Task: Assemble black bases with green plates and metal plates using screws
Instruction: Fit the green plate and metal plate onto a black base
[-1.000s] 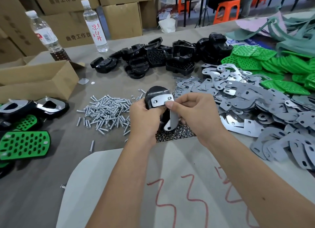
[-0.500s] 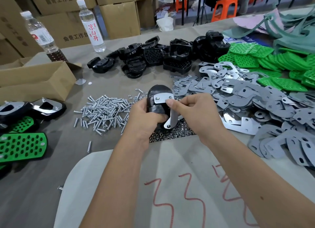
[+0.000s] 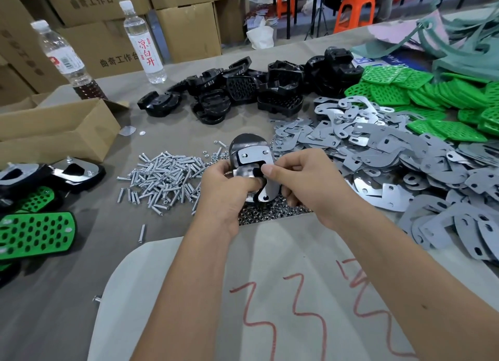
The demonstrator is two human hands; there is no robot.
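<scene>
At the table's middle my left hand (image 3: 225, 191) grips a black base (image 3: 247, 144), held tilted above the table. A metal plate (image 3: 255, 156) lies on the base's face, and my right hand (image 3: 305, 179) pinches that plate at its near edge. Loose screws (image 3: 164, 177) are heaped to the left of my hands. Small nuts (image 3: 267, 212) lie just under them. More black bases (image 3: 243, 90) are piled at the back, metal plates (image 3: 378, 155) spread on the right, and green plates (image 3: 421, 95) lie at the far right.
Finished assemblies with green plates (image 3: 35, 233) lie at the left edge beside an open cardboard box (image 3: 54, 128). Two water bottles (image 3: 143, 41) stand at the back left before stacked cartons. A white sheet with red marks (image 3: 270, 293) covers the near table.
My hands turned the base and plate a little, so the plate's two far holes now face up. Both hands kept their hold in the same spot.
</scene>
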